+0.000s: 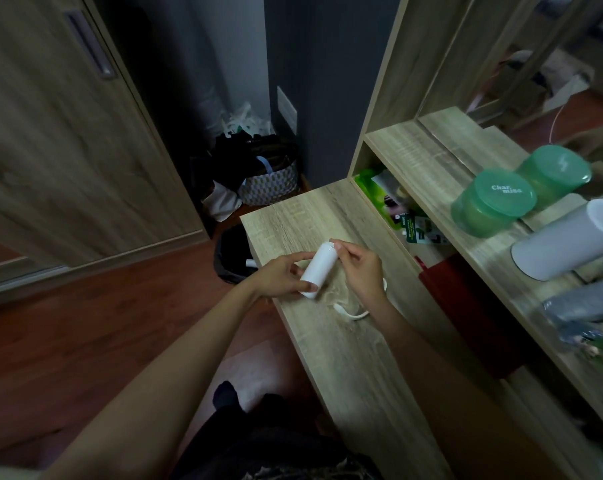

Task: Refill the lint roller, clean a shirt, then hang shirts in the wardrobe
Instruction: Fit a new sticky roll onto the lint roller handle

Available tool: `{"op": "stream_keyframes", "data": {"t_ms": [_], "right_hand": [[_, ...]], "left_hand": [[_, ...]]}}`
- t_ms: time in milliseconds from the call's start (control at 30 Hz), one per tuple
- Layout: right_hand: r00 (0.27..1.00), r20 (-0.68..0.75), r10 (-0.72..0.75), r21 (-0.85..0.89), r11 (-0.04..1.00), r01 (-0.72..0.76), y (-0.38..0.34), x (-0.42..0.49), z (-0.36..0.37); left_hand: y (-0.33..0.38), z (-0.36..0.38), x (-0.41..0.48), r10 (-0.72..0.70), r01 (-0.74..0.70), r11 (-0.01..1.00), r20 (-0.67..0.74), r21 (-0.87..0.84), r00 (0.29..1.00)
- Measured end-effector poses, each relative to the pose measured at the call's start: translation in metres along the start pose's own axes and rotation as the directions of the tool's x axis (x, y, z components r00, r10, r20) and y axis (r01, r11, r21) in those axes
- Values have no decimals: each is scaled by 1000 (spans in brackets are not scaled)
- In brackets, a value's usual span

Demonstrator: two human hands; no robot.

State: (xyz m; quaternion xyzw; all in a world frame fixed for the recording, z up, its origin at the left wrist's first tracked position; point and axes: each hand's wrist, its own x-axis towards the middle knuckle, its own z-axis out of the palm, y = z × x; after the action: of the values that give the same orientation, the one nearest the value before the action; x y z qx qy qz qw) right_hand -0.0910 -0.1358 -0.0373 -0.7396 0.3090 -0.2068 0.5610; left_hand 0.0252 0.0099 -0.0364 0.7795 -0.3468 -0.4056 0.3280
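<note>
A white lint roller refill (320, 266) is held just above the wooden dressing table (345, 358). My left hand (281, 277) grips its near end, thumb across the roll. My right hand (360, 268) pinches the far end with its fingertips. Under my right hand lies the white lint roller handle (350, 314) on the table, partly hidden by my wrist. The wardrobe door (68, 133) stands at the left. No shirt is in view.
A black-lined bin (232, 258) sits on the floor by the table's far corner. Bags (268, 181) are piled in the corner behind it. The shelf at the right holds a green jar (494, 202), a white cylinder (566, 240), a mirror and packets (397, 206).
</note>
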Motion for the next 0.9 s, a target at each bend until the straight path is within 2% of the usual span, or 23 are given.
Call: {"op": "stream_keyframes", "data": {"t_ms": [267, 467, 767, 900], "right_hand": [[995, -101, 20, 28, 999, -18, 3, 1, 4], [993, -114, 0, -53, 999, -6, 3, 4, 7], [974, -108, -201, -290, 943, 163, 4, 2, 9], [962, -149, -227, -358, 920, 161, 7, -1, 11]], "left_hand": [[2, 2, -2, 0, 0, 1000, -4, 21, 1000], [4, 1, -4, -3, 3, 1000, -13, 5, 1000], [3, 0, -4, 10, -8, 998, -41, 55, 999], [6, 2, -3, 2, -1, 999, -29, 40, 1000]]}}
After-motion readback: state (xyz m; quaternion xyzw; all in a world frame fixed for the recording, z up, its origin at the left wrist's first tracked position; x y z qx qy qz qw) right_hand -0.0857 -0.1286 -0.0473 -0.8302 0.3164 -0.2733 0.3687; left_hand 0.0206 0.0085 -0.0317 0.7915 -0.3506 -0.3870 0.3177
